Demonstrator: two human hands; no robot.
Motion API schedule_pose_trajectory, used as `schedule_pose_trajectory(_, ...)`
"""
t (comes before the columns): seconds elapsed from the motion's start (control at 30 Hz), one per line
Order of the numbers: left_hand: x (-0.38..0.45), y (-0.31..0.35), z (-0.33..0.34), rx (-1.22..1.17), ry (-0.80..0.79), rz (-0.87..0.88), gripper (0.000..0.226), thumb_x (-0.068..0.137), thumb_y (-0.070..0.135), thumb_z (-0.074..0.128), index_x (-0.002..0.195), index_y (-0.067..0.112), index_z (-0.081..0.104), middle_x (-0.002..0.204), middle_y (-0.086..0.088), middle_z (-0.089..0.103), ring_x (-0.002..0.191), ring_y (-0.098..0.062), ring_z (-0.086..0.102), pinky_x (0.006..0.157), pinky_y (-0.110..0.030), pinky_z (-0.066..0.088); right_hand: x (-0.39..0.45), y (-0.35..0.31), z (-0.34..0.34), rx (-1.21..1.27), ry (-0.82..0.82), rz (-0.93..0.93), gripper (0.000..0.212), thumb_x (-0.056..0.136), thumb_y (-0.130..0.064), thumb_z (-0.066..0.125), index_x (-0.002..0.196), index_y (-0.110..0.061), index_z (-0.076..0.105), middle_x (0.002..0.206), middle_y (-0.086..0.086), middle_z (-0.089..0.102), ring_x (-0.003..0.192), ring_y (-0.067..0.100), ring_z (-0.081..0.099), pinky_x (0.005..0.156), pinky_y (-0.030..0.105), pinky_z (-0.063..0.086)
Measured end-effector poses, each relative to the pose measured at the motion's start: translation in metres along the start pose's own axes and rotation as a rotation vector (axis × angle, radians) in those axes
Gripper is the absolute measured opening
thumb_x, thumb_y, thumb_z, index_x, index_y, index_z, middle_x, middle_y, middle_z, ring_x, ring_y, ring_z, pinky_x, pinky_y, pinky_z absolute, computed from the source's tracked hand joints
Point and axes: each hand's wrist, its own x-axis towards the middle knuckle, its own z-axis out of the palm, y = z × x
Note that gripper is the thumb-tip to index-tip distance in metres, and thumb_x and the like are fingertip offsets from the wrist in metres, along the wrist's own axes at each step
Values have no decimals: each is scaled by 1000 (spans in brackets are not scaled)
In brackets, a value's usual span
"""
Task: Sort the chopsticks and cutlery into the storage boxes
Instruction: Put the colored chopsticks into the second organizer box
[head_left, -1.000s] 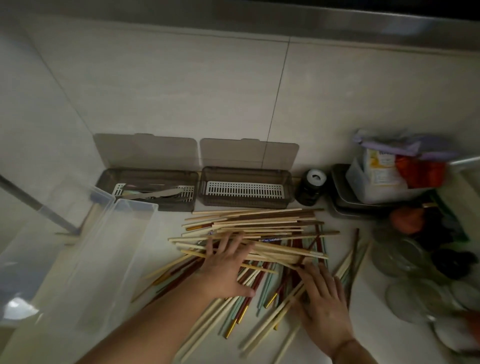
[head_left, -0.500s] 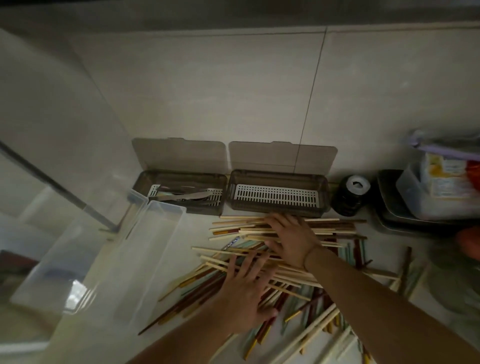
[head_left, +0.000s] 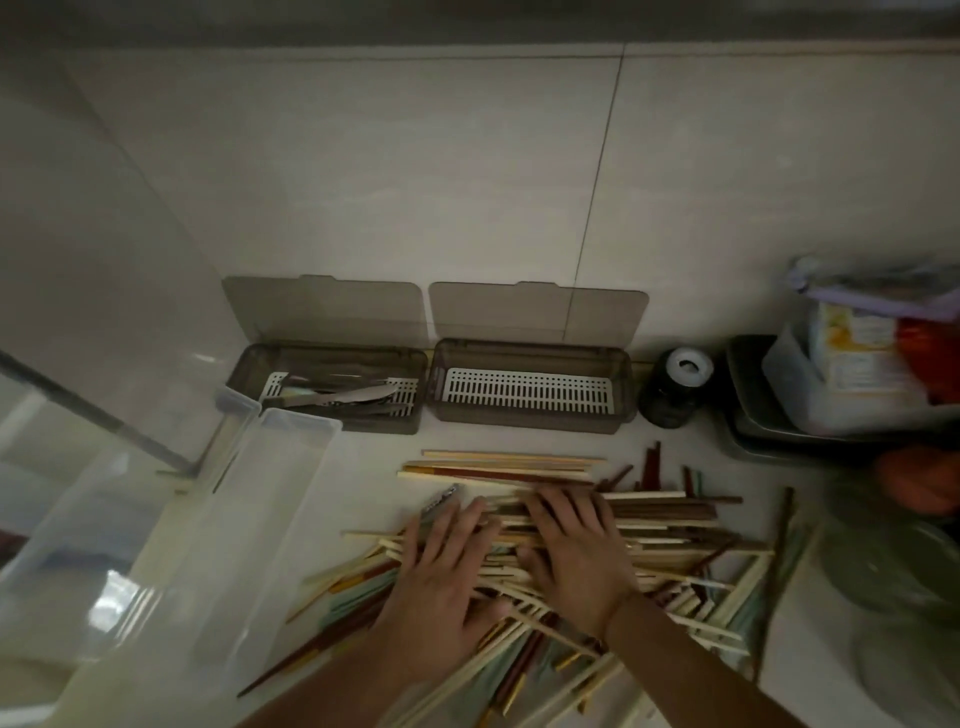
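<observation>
A loose pile of wooden and coloured chopsticks (head_left: 675, 525) covers the white counter in front of me. My left hand (head_left: 441, 582) lies flat on the pile with fingers spread. Just to its right, my right hand (head_left: 576, 556) also presses flat on the chopsticks. Two smoky storage boxes stand open against the wall. The left box (head_left: 244, 369) holds metal cutlery (head_left: 343, 397), a knife on top. The right box (head_left: 623, 384) shows only its white slotted tray. A metal piece (head_left: 441, 499) pokes out of the pile near my left fingertips.
Clear plastic bins (head_left: 156, 545) stand at the left, close to the left box. A dark jar with a white lid (head_left: 675, 389) sits right of the boxes. A tray with a packed plastic container (head_left: 831, 384) and glass bowls (head_left: 893, 561) crowd the right side.
My right hand has drawn back from the far chopsticks to lie beside the left hand. Both hands now press the middle of the pile. The camera has shifted left.
</observation>
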Motion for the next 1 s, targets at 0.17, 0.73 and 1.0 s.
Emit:
schedule_pose_trajectory(0.17, 11, 2, 0, 67, -28, 4, 71, 96, 68, 23, 150, 24, 32, 162, 0, 17, 149, -25, 14, 111, -58, 10, -19, -9, 3, 20, -24, -1, 59, 96, -56, 30, 141, -21, 41, 139, -1, 46, 128, 30, 41, 107, 48, 19)
schedule_pose_trajectory(0.73, -10, -1, 13, -49, 137, 99, 45, 95, 54, 41, 133, 31, 50, 139, 8, 44, 128, -20, 43, 110, -55, 24, -46, 59, -10, 0, -7, 63, 56, 96, -62, 23, 135, -30, 47, 132, -5, 53, 124, 23, 44, 109, 43, 27)
schedule_pose_trajectory(1.0, -7, 3, 15, -190, 195, 186, 33, 96, 44, 49, 125, 31, 55, 132, 11, 48, 126, -11, 45, 115, -47, 19, 0, 38, -32, 61, 178, -70, 25, 88, -34, 54, 108, -25, 66, 111, -2, 61, 106, 24, 54, 86, 41, 52)
